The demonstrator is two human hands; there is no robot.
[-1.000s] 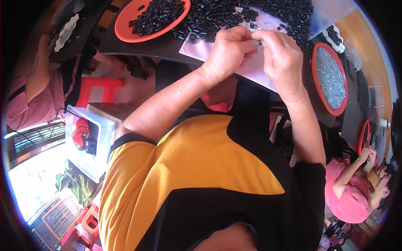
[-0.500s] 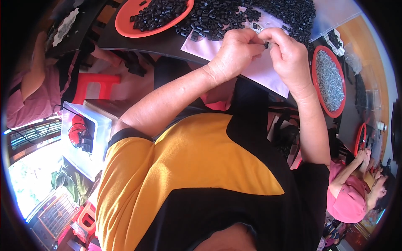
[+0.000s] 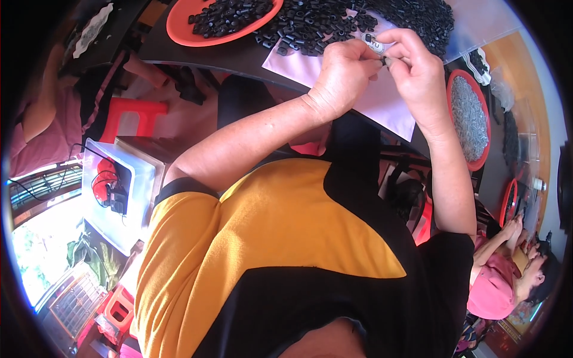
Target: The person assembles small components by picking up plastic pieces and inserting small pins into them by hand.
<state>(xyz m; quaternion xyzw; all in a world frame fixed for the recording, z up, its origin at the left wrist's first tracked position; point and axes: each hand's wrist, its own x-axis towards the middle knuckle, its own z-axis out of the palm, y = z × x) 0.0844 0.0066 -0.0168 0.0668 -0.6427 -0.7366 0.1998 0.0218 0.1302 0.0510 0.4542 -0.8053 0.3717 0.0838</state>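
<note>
Above the pale lilac sheet (image 3: 391, 110) at the table's edge, my two hands meet fingertip to fingertip. The closed left hand (image 3: 346, 77) pinches a small black plastic piece (image 3: 384, 60), mostly covered by the fingers. My right hand (image 3: 418, 74) has its thumb and fingers bent together at that same piece; whatever else lies in its pinch is too small to make out. Just beyond the hands spreads a heap of similar short black tubular pieces (image 3: 310, 27). An orange-red oval tray (image 3: 179, 30) at the far left holds more of them.
Right of my right forearm stands an orange-red tray (image 3: 485, 140) of silvery metal pieces, probably screws. A clear plastic bin (image 3: 128, 235) with cords is at left, near a red stool (image 3: 128, 113). Co-workers sit at far left and lower right, one in a pink shirt (image 3: 492, 286).
The view has shifted slightly. My right index finger has lifted and stretched farther from the thumb, while both hands stay together over the sheet.
</note>
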